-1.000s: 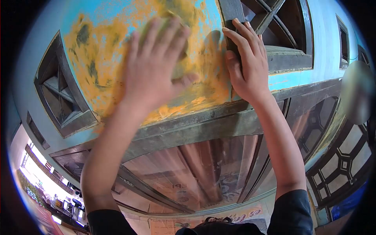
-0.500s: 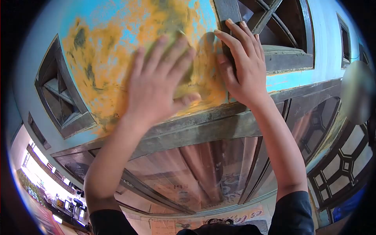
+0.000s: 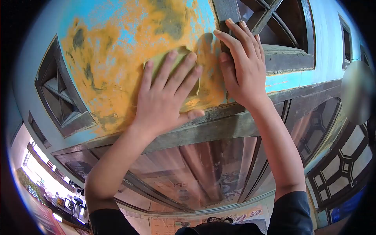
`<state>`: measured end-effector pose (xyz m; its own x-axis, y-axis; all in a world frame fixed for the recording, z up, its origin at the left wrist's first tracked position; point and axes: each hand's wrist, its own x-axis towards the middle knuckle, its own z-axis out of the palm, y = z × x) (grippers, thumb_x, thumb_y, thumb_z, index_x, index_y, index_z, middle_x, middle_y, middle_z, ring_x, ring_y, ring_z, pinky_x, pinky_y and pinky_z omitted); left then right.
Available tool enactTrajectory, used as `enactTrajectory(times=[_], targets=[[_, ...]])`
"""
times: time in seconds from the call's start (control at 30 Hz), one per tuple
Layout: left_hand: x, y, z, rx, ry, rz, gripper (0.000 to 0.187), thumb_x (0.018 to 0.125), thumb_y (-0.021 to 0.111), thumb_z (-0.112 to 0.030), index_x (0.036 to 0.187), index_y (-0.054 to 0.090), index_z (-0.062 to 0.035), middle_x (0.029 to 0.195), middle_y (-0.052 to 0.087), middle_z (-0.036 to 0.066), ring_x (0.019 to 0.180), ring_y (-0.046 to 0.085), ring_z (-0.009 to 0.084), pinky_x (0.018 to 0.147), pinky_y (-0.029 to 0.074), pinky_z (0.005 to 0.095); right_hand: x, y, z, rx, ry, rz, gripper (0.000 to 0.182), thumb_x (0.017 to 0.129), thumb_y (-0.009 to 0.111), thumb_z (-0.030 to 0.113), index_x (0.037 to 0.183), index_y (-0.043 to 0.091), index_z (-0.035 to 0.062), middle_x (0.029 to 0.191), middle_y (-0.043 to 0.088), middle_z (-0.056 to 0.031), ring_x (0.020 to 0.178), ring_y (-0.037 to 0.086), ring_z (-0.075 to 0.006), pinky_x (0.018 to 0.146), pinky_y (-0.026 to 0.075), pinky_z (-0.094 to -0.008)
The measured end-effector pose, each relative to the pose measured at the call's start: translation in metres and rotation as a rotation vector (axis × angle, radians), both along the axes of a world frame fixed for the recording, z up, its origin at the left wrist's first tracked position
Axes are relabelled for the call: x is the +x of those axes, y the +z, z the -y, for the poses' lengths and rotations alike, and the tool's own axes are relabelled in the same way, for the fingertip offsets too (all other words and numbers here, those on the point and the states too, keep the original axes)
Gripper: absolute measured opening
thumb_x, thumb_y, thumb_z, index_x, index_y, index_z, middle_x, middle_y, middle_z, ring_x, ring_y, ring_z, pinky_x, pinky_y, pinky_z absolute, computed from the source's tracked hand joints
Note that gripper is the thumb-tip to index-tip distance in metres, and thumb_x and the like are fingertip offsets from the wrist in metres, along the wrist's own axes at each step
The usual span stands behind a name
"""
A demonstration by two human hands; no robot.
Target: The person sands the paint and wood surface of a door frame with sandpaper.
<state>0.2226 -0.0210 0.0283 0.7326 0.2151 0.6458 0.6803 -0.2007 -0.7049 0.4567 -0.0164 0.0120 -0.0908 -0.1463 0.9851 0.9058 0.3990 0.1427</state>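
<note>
A: Where was the yellow-green sheet (image 3: 176, 64) placed?

B: It was laid against the patchy wall panel (image 3: 111, 70), on its lower part, above the dark wooden beam (image 3: 223, 126). Most of it was covered by the left hand (image 3: 159, 102).

A: Was it gripped?

B: No grip was seen. The fingers were spread wide and laid over the sheet, with strips of it left visible between them. The thumb was stretched away to the right, below the sheet. How firmly the sheet was pressed could not be told.

A: And the right hand (image 3: 247, 74)?

B: It was placed at the dark window frame (image 3: 228, 11), beside the panel's right edge. The fingers were slightly parted and pointed upward, and nothing was seen to be held by them. Whether the palm was pressed against the wood could not be told.

A: How was the panel coloured?

B: Orange was spread over much of it, broken by blue and dark grey patches. To its left, a framed opening (image 3: 58, 89) with crossed bars was set. Below the beam, glass panes (image 3: 164, 166) were framed in dark wood.
</note>
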Motion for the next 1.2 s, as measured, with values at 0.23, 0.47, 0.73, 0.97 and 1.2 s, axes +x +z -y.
enactTrajectory(times=[0.23, 0.47, 0.73, 0.97, 1.2], targets=[[0.006, 0.023, -0.001, 0.082, -0.022, 0.101, 0.092, 0.091, 0.029, -0.082, 0.159, 0.036, -0.0197, 0.167, 0.029, 0.006, 0.154, 0.022, 0.0357, 0.121, 0.013, 0.064, 0.003, 0.0, -0.001, 0.009, 0.022, -0.011, 0.049, 0.087, 0.059, 0.013, 0.135, 0.059, 0.0201, 0.147, 0.053, -0.0108, 0.141, 0.044, -0.0369, 0.116, 0.031, -0.059], [0.003, 0.036, -0.003, 0.08, -0.055, 0.106, 0.09, 0.089, 0.038, -0.081, 0.156, 0.041, -0.0208, 0.166, 0.032, 0.004, 0.154, 0.024, 0.0337, 0.122, 0.012, 0.0638, 0.002, -0.001, 0.001, -0.002, 0.026, -0.02, 0.047, 0.089, 0.057, 0.012, 0.135, 0.059, 0.0203, 0.146, 0.053, -0.0107, 0.141, 0.045, -0.0362, 0.116, 0.03, -0.0592], [0.013, -0.012, -0.002, -0.156, -0.095, -0.089, 0.09, 0.085, 0.043, -0.082, 0.143, 0.057, -0.0132, 0.166, 0.031, 0.007, 0.156, 0.019, 0.034, 0.122, 0.01, 0.0637, 0.005, -0.004, -0.003, 0.052, 0.012, -0.109, 0.045, 0.091, 0.055, 0.007, 0.133, 0.06, 0.0208, 0.145, 0.055, -0.0067, 0.141, 0.046, -0.0342, 0.118, 0.022, -0.0656], [0.023, -0.03, -0.005, -0.116, -0.149, -0.106, 0.091, 0.086, 0.044, -0.081, 0.149, 0.05, -0.0157, 0.165, 0.033, 0.005, 0.155, 0.02, 0.0333, 0.121, 0.013, 0.0634, 0.007, -0.007, -0.007, 0.098, 0.03, -0.139, 0.045, 0.091, 0.054, 0.004, 0.132, 0.06, 0.0207, 0.143, 0.056, -0.0062, 0.14, 0.047, -0.0343, 0.117, 0.02, -0.0681], [0.032, -0.013, 0.001, -0.056, -0.142, 0.094, 0.088, 0.085, 0.046, -0.081, 0.155, 0.043, -0.0282, 0.165, 0.033, -0.001, 0.154, 0.024, 0.0275, 0.122, 0.011, 0.0616, 0.008, -0.01, -0.005, 0.08, 0.013, -0.12, 0.044, 0.091, 0.055, 0.005, 0.131, 0.06, 0.021, 0.144, 0.056, -0.0064, 0.14, 0.046, -0.0347, 0.116, 0.023, -0.0675]])
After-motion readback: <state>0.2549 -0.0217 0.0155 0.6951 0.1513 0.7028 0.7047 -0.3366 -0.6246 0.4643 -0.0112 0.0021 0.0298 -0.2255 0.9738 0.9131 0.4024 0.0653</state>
